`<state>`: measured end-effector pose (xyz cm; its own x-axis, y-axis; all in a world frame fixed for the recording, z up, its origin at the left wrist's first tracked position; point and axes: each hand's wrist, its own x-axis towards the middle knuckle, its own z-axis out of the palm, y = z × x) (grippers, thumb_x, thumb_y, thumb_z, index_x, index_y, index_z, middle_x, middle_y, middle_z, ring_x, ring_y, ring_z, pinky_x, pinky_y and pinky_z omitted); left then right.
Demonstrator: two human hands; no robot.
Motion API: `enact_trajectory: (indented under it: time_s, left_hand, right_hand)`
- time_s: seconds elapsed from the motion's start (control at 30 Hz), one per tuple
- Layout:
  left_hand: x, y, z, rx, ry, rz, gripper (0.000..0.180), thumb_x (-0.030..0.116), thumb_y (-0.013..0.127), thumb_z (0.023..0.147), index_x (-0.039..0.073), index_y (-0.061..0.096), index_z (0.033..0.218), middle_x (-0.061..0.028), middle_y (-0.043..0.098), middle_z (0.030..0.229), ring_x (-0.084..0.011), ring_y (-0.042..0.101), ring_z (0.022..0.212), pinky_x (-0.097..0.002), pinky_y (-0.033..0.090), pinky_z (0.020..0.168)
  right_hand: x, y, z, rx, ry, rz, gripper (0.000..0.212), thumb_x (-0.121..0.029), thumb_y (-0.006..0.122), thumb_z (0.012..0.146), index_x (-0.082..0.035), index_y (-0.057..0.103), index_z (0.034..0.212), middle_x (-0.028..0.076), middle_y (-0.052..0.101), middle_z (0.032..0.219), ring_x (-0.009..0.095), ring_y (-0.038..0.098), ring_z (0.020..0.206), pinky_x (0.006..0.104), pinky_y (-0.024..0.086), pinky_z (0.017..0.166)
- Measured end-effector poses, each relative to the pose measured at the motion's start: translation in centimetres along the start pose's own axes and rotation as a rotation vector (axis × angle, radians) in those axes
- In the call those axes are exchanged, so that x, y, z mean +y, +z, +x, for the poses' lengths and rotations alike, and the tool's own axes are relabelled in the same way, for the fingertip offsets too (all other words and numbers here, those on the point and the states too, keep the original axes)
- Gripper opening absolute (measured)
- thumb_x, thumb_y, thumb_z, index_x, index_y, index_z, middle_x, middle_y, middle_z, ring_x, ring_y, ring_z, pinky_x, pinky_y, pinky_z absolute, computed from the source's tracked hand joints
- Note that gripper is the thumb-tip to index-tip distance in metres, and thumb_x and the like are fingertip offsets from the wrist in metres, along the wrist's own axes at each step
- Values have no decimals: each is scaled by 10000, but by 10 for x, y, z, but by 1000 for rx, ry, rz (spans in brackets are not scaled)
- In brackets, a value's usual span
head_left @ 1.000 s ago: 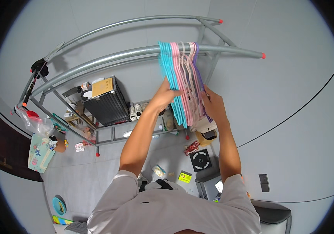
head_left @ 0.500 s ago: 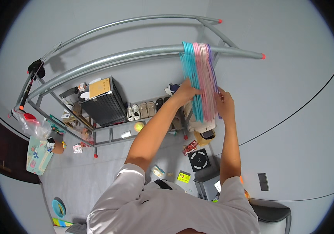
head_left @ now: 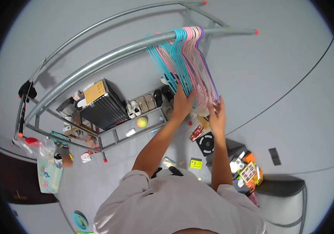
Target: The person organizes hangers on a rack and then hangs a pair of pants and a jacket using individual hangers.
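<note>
A bunch of plastic clothes hangers, turquoise ones (head_left: 178, 50), pink ones (head_left: 193, 64) and a purple one (head_left: 207, 68) at the right end, hangs by its hooks from the grey metal rail (head_left: 116, 53). My left hand (head_left: 183, 103) is closed around the lower part of the turquoise hangers, its thumb toward the pink ones. At the bottom right corner of the bunch, my right hand (head_left: 217, 115) pinches the lower ends of the pink and purple hangers. The hangers fan out at the left and lie closer together at the right.
The rail belongs to a floor rack with red end caps. Below stand a black cabinet (head_left: 104, 107), a row of shoes (head_left: 145, 104) and a yellow ball (head_left: 142, 122). At lower right are a heap of packages (head_left: 247, 171) and a black chair (head_left: 284, 185).
The hangers have gone from a tight, straight bundle to a slanted fan, their left side spread further left along the rail. Both hands are still at their lower ends. The head view has shifted.
</note>
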<state>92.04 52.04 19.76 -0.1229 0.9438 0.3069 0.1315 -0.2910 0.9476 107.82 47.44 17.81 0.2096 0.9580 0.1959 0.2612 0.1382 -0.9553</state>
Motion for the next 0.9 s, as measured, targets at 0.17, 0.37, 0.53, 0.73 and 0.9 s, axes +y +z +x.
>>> enact_trajectory:
  time_s: [0.17, 0.37, 0.53, 0.73, 0.9]
  left_hand:
    - [12, -19, -45, -20, 373, 319, 915, 246, 657, 852, -23, 68, 1498, -302, 454, 1338, -401, 496, 1205, -483, 362, 1013]
    - [-41, -77, -124, -629, 476, 389, 698, 200, 639, 844, -2, 332, 1437, -253, 388, 1435, -405, 415, 1294, -493, 296, 1086]
    - [-89, -125, -167, -1317, 155, 195, 152, 153, 633, 837, 53, 678, 942, -144, 666, 861, -334, 628, 844, -408, 492, 712]
    - [-129, -160, -205, -1611, 172, 153, 160, 179, 583, 873, 25, 625, 862, -182, 629, 789, -384, 609, 747, -454, 464, 645]
    - [-117, -169, -223, -1817, 295, 29, 144, 158, 585, 854, 22, 626, 880, -182, 639, 810, -383, 619, 759, -442, 480, 648]
  right_hand:
    - [5, 6, -25, 302, 29, 121, 659, -174, 586, 944, 46, 230, 1453, 209, 514, 1280, 216, 576, 1059, 313, 489, 860]
    - [88, 31, -110, 214, 325, 0, 426, -208, 614, 901, 24, 517, 1246, 116, 663, 984, 191, 639, 884, 300, 495, 782]
    - [58, 86, -206, -243, 713, -23, 425, -248, 599, 912, -21, 551, 1268, 125, 650, 1046, 174, 617, 933, 294, 498, 815]
    - [43, 136, -318, 199, 948, 63, 418, -265, 578, 929, 9, 559, 1244, 148, 672, 1017, 190, 652, 921, 297, 505, 814]
    - [46, 169, -403, 420, 932, 126, 447, -323, 586, 901, -6, 594, 1217, 161, 689, 972, 204, 664, 869, 319, 511, 800]
